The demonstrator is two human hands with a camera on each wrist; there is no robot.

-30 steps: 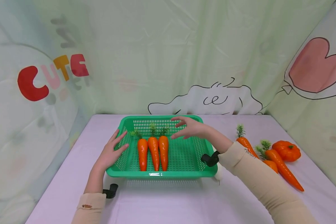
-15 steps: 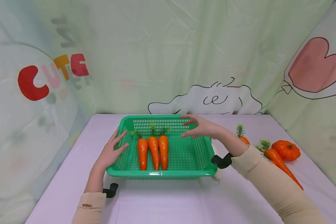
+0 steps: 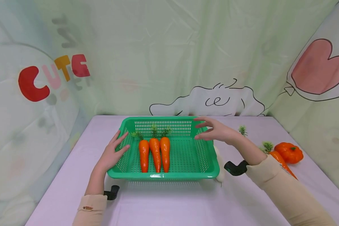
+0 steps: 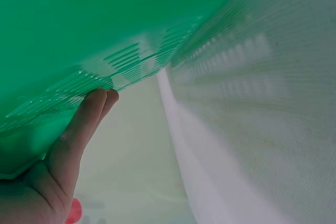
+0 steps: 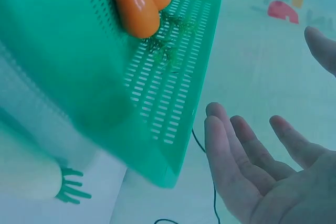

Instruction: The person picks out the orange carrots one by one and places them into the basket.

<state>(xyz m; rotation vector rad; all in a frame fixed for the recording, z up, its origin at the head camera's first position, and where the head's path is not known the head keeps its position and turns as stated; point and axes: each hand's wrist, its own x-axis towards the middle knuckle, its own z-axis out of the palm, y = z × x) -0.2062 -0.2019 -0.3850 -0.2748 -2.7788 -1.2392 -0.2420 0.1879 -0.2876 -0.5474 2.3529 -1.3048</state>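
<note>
A green plastic basket (image 3: 163,175) with slotted walls holds three orange toy carrots (image 3: 154,155), side by side with leafy tops to the back. My left hand (image 3: 111,153) rests on the basket's left rim with straight, spread fingers; in the left wrist view its fingers (image 4: 84,116) lie along the outside of the wall. My right hand (image 3: 212,130) hovers above the basket's back right corner, holding nothing, its fingers extended and parted. From the right wrist view, this hand (image 5: 273,177) is apart from the basket rim.
A white radish (image 3: 220,166) with green leaves lies against the basket's right side, partly hidden. Farther right are an orange pumpkin (image 3: 288,153) and carrots (image 3: 282,161), partly covered by my right sleeve. A printed curtain (image 3: 169,62) hangs behind the table.
My right hand has moved right, from over the middle of the basket to its right rim, its sleeve covering more of the carrots there. My left hand and the basket stay put.
</note>
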